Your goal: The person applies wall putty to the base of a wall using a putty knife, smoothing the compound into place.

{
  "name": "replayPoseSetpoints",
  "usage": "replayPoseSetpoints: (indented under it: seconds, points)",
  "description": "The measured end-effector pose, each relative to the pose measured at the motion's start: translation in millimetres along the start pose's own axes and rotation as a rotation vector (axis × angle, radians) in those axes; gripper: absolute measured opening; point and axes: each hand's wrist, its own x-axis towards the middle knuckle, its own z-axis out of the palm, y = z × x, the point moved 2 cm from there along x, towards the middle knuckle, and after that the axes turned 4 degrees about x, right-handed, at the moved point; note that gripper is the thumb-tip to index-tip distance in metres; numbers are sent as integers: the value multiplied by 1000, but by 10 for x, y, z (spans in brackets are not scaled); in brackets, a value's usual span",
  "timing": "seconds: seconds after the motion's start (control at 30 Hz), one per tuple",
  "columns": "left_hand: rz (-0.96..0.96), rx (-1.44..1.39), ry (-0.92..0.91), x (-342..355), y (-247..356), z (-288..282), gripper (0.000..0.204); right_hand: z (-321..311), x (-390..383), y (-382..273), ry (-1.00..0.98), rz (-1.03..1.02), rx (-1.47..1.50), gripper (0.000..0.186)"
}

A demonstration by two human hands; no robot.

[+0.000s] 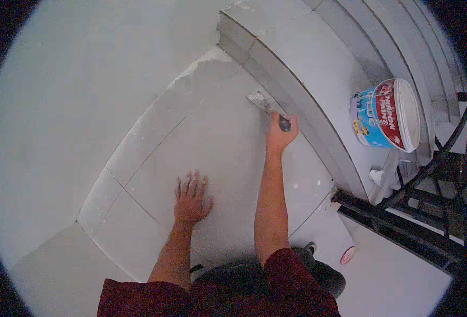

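In my right hand (282,130) is a putty knife (258,100), its dark handle wrapped by my fingers. The wide, whitish-smeared blade points up and left, close to the foot of a stair riser (291,84); whether it touches the tiles I cannot tell. My left hand (192,199) has its fingers spread over the pale tiled floor (217,142), to the left of and nearer than the right hand. Nothing is in it. White smears and dust mark the tiles along the wall's foot.
Curved steps (328,47) rise at the upper right. A blue and red paint bucket (373,116) with a wire handle stands on one. Black metal railing (429,174) lies at right, beside a white pipe-like piece (384,177). A small red-rimmed round item (348,255) is near my knee. The plain wall (85,95) borders the left.
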Motion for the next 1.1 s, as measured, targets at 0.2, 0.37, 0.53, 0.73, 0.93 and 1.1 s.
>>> replayPoseSetpoints:
  seconds: [0.2,0.37,0.53,0.73,0.93,1.1]
  points:
    - [9,-4,35,-3,-47,55,71,23,70,-171,31,-47,-83,28]
    - [-10,17,-6,-25,-26,36,73,68,34,-204,12,-138,-109,27]
    - [4,3,-2,-34,3,39,73,-3,77,-143,146,-138,-296,27]
    - [-3,-26,7,-46,-47,38,73,51,31,-157,53,-24,-4,23]
    - [-15,-16,-18,-39,-38,-18,75,-103,116,203,68,116,33,21]
    - [0,10,-11,-7,-11,39,75,-103,226,417,104,91,90,14]
